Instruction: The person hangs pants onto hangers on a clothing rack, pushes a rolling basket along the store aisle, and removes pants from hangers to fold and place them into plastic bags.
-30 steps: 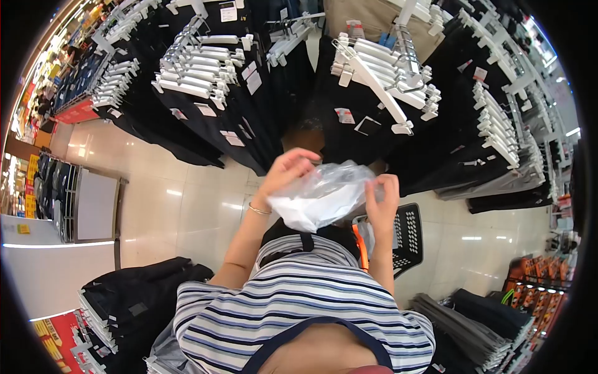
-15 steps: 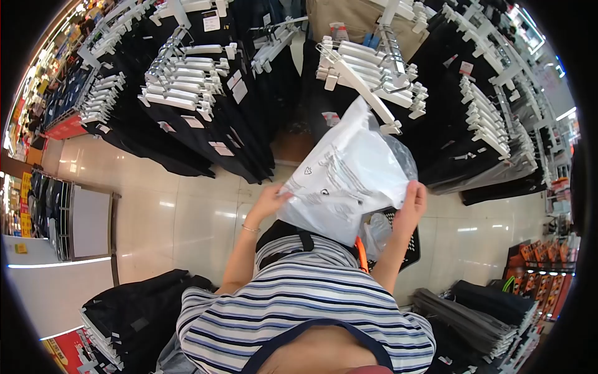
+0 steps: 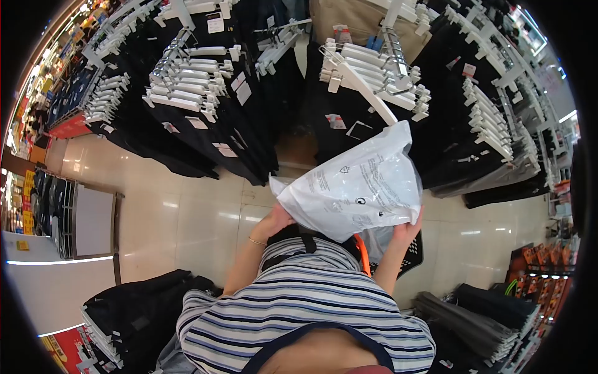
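A white plastic bag (image 3: 364, 181) with small dark printed text and symbols is stretched between my two hands at waist height. My left hand (image 3: 278, 219) is closed on its lower left edge, the fingertips partly behind the plastic. At the lower right corner, my right hand (image 3: 408, 229) grips the bag, its fingers mostly hidden underneath. The bag's top corner reaches up near a slanted white hanger (image 3: 364, 90) on the rack ahead. Whether anything is inside the bag I cannot tell.
Dark trousers (image 3: 199, 134) hang on white hangers ahead to the left, with more black trousers (image 3: 442, 112) to the right. Below my right hand is a black basket (image 3: 411, 255) with an orange handle (image 3: 362, 254). Folded-over garments (image 3: 467, 318) hang behind at right.
The bag has turned and shifted right, its printed side now facing up more fully. My left hand has come lower and slightly right; my right hand has also dropped.
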### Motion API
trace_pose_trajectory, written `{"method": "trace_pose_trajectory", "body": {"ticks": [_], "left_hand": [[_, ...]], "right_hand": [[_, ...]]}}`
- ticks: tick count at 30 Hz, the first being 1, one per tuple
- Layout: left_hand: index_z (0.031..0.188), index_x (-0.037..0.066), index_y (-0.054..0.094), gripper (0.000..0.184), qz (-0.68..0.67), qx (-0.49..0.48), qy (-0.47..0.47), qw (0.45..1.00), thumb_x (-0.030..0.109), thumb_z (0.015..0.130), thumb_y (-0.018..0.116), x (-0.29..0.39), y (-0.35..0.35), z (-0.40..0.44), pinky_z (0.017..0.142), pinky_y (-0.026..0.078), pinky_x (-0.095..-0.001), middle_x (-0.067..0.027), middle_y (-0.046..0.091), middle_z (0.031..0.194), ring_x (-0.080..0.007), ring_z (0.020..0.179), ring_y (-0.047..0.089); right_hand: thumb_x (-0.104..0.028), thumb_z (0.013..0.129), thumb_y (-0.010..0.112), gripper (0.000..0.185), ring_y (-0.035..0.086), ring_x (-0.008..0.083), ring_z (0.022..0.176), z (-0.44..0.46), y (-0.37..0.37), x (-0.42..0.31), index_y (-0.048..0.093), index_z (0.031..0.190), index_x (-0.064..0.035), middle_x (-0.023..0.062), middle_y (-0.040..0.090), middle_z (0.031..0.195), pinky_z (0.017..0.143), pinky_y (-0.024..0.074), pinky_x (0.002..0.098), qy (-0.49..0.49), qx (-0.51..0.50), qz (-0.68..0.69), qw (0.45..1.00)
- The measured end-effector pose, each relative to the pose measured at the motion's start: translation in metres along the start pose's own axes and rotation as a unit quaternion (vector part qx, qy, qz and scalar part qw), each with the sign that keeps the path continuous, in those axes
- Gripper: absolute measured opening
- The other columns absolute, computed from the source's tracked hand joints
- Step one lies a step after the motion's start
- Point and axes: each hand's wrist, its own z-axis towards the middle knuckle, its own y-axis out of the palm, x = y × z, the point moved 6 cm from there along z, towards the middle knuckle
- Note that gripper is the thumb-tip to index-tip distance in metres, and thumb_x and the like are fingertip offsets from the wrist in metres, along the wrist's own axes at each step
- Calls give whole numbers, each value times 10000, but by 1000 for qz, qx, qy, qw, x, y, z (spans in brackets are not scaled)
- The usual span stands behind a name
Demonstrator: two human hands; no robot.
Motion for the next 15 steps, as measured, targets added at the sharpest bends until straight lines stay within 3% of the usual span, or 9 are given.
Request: {"method": "trace_pose_trajectory", "body": {"ticks": [2,4,8,9,10,11,12,14,15], "left_hand": [[1298,46,415,423,127,117,112,979,232,932,519,9,-9,8,983,377,-352,-87,497,1283,-215,1165,485],[1237,44,464,347,82,163,184,966,144,909,520,37,5,8,973,384,-338,-77,530,1231,-200,1131,503],[1075,41,546,245,106,214,298,924,1,841,484,91,-13,0,909,405,-290,-46,595,1070,-151,1006,547],[1045,39,549,239,128,239,325,906,-11,825,472,104,-19,-3,879,407,-273,-40,596,1035,-138,971,546],[1016,36,552,235,150,265,352,885,-23,808,459,118,-24,-6,850,409,-256,-33,598,1000,-125,936,544],[987,34,555,233,172,289,378,862,-34,792,447,130,-27,-9,820,411,-239,-27,599,965,-112,901,543],[980,26,558,230,207,304,385,847,-31,781,458,141,-29,-10,805,417,-242,-30,602,944,-113,884,548],[965,10,566,226,275,332,397,810,-23,759,479,159,-24,-15,776,430,-247,-36,607,900,-115,850,557],[937,9,570,200,340,340,367,797,-20,764,473,165,-14,-16,742,425,-241,-20,589,850,-104,812,543]], "right_hand": [[-311,924,489,451,460,304,1183,-3,-8,10,479,1227,22,155,502,1272,1025,339,456,25,5,26,999],[-282,917,499,404,467,299,1179,-9,-6,22,508,1211,-6,152,520,1256,1034,334,461,54,4,60,997],[-282,902,527,324,538,237,1081,4,-45,30,552,1112,-37,97,584,1143,881,474,427,18,72,-129,989],[-266,889,550,269,584,204,949,7,-54,36,562,1063,-62,56,618,1032,771,511,377,39,61,-231,970],[-252,877,568,253,603,198,824,-6,-40,40,578,1029,-49,60,638,936,727,502,328,60,45,-368,927],[-247,871,572,255,601,197,789,4,-45,43,584,1009,-33,78,641,907,725,497,323,41,-15,-596,801],[-242,865,576,259,599,197,754,18,-56,53,591,990,-16,96,643,878,724,493,318,17,-75,-782,618],[-217,849,579,272,611,269,802,13,-44,65,591,983,19,172,624,871,742,477,336,-110,-150,-874,448],[-219,856,573,276,599,300,884,5,-17,67,580,1006,12,187,612,942,783,464,359,-139,-190,-859,455]]}}
